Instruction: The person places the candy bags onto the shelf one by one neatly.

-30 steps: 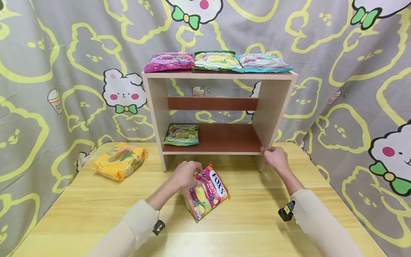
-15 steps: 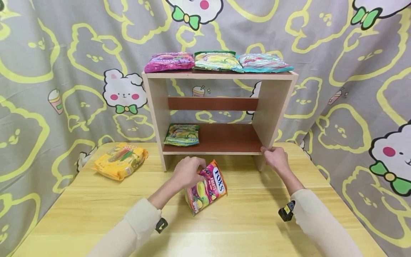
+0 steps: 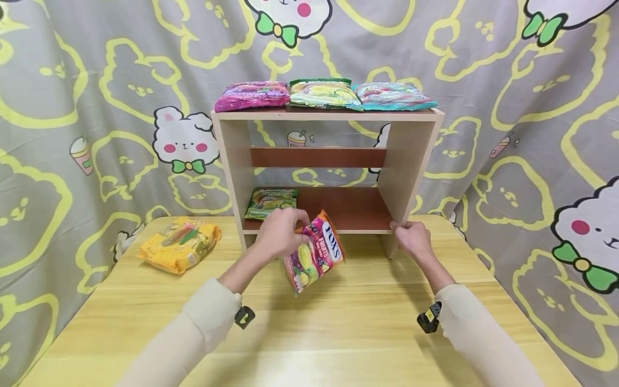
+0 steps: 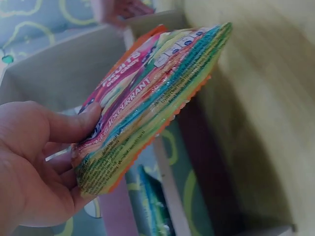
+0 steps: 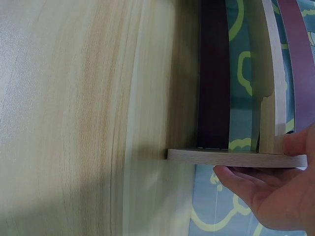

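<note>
A Fox's fruit candy bag [image 3: 314, 252], purple with orange edges, hangs tilted in front of the lower shelf board. My left hand [image 3: 280, 234] pinches it between thumb and fingers, as the left wrist view shows on the bag [image 4: 142, 108] too. My right hand [image 3: 413, 236] grips the front edge of the wooden shelf unit's right side panel [image 3: 411, 161]; in the right wrist view the thumb and fingers lie on either side of that panel [image 5: 231, 157]. On the lower board's left end lies a green candy bag [image 3: 273, 201], partly hidden behind my left hand.
Along the unit's top lie a magenta bag [image 3: 253, 95], a green-and-yellow bag [image 3: 325, 94] and a turquoise bag [image 3: 394, 97]. A yellow bag [image 3: 181, 243] rests on the wooden table [image 3: 338, 333], left of the unit. A patterned curtain [image 3: 121, 80] hangs behind.
My left hand has lifted the Fox's candy bag up off the table, toward the lower shelf board. My right hand keeps its grip on the side panel.
</note>
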A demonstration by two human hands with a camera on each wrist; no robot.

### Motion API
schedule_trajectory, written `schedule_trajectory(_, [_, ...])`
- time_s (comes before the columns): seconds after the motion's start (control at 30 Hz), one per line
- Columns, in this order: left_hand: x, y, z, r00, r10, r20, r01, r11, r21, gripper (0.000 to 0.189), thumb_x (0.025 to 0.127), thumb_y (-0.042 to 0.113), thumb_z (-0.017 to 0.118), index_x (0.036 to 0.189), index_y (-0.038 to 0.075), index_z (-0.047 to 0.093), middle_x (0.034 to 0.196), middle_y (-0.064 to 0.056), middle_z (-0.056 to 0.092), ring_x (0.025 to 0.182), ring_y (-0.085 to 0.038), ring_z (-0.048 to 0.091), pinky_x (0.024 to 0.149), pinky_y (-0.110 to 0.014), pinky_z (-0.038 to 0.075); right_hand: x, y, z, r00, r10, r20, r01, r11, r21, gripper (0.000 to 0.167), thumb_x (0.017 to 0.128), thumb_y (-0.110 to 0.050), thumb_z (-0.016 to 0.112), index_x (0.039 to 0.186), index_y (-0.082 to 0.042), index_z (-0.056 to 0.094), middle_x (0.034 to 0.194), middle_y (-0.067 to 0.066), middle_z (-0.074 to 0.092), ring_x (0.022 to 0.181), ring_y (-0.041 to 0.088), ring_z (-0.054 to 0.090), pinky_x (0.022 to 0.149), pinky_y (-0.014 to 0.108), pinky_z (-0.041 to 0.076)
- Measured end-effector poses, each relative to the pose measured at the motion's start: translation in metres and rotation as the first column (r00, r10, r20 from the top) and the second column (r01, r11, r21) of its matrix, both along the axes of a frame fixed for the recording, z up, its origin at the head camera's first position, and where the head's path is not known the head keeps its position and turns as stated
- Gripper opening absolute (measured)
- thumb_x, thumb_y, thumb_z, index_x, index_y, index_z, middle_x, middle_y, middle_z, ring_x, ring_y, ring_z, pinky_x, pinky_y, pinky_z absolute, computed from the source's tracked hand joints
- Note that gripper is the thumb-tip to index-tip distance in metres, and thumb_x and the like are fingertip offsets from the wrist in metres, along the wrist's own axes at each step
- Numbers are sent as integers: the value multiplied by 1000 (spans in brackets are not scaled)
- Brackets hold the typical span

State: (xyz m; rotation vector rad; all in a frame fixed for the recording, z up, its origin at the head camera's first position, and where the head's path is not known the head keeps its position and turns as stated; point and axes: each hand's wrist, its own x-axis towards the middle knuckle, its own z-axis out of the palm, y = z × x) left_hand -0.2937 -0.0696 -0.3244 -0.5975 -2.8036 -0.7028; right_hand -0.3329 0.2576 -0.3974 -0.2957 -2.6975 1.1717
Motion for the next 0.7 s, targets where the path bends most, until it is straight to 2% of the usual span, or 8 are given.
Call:
schedule_trajectory(0.07, [-4, 0, 8, 1000, 14, 6, -14, 999, 45, 22, 84, 19, 84, 103, 12, 75, 83, -3, 70, 69, -18, 55, 59, -29, 45, 0, -1, 0, 1000, -3, -3, 3, 1000, 4, 49, 100, -43, 52, 103, 0, 76, 99, 23, 74, 73, 28, 73, 59, 30, 46])
schedule_trajectory(0.2, [-13, 4, 19, 998, 55, 17, -57, 991, 121, 24, 86, 18, 81, 107, 9, 74, 83, -6, 70, 67, -18, 57, 57, -28, 47, 0, -1, 0, 1000, -9, -9, 9, 1000, 15, 50, 101, -42, 52, 104, 1, 76, 96, 23, 74, 71, 26, 72, 59, 30, 46])
schedule_trajectory(0.33, [-25, 12, 24, 993, 110, 30, -114, 972, 206, 25, 87, 21, 80, 108, 7, 75, 85, -8, 71, 71, -18, 61, 59, -27, 49, 1, 0, 1, 1000, -14, -4, 14, 1000, 7, 51, 100, -43, 52, 105, 1, 75, 94, 21, 74, 75, 30, 73, 60, 30, 46])
schedule_trajectory(0.47, [-36, 18, 20, 982, 168, 83, -186, 930, 316, 26, 88, 22, 80, 107, 6, 74, 79, -8, 70, 67, -19, 60, 58, -29, 48, 0, 1, 0, 1000, -19, -1, 19, 1000, 5, 49, 100, -44, 52, 94, -1, 76, 88, 20, 75, 75, 30, 72, 60, 30, 45])
schedule_trajectory(0.57, [-42, 21, 14, 971, 207, 124, -239, 896, 374, 28, 88, 22, 80, 110, 5, 73, 79, -8, 70, 67, -19, 58, 63, -32, 49, 0, 1, -1, 1000, -20, -4, 20, 1000, 12, 46, 100, -43, 53, 84, -5, 74, 79, 16, 75, 73, 26, 70, 60, 31, 45])
schedule_trajectory(0.7, [-49, 22, 4, 956, 246, 158, -290, 861, 418, 32, 90, 23, 78, 113, 2, 73, 78, -8, 71, 64, -18, 59, 70, -33, 51, -1, 0, 0, 1000, -14, -8, 14, 1000, 8, 46, 100, -42, 53, 87, -4, 75, 74, 12, 74, 71, 23, 70, 59, 31, 45])
